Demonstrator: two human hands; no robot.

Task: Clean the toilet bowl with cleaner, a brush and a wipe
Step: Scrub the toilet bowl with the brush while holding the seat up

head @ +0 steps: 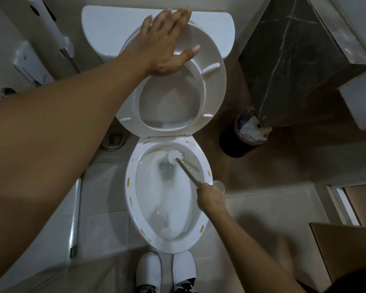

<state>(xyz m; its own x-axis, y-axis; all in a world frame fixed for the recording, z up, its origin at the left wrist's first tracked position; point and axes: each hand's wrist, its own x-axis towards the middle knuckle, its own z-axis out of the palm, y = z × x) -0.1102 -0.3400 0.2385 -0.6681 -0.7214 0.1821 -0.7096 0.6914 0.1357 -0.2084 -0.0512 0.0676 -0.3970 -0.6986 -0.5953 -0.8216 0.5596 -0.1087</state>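
Scrubbing is under way: the right hand [209, 196] is wrapped tight round the brush [174, 156] handle near its upper end, white head pressed against the back wall of the bowl [133, 205], just under the rim. The left hand [167, 42] lies flat with fingers spread on the raised seat [215, 81], keeping it up against the tank [106, 28]. I judge the brush light and stiff (wet bristles will flick), so a grip high on the handle suits it, and the glazed bowl looks slippery
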